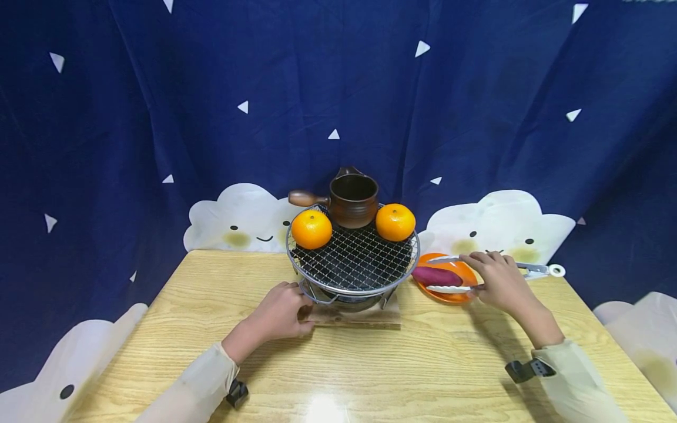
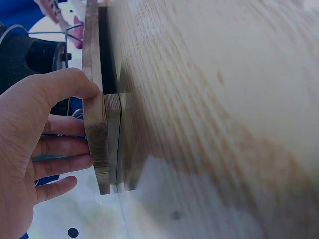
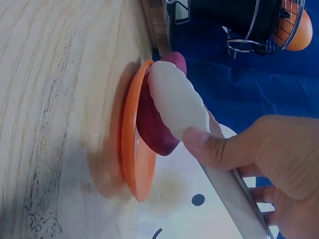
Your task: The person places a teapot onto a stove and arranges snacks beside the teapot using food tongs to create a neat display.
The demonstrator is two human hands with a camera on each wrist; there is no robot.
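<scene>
My left hand (image 1: pixel 280 311) grips the left end of a wooden board (image 1: pixel 365 319) under a small round grill; in the left wrist view, the thumb lies at the board's edge (image 2: pixel 94 119). On the right, my right hand (image 1: pixel 502 285) holds tongs (image 1: pixel 449 289) with pale scalloped tips. Their two arms stand apart on either side of a purple sweet potato (image 1: pixel 436 276), which lies on an orange plate (image 1: pixel 469 273). In the right wrist view, one tip (image 3: pixel 174 94) overlaps the sweet potato (image 3: pixel 154 124) and covers part of it.
On the grill's wire mesh (image 1: pixel 365 264) sit two oranges, one left (image 1: pixel 311 230) and one right (image 1: pixel 395 222). Between them at the back stands a brown side-handled pot (image 1: pixel 353 205). A blue curtain (image 1: pixel 338 76) with white clouds hangs behind the wooden table (image 1: pixel 370 376).
</scene>
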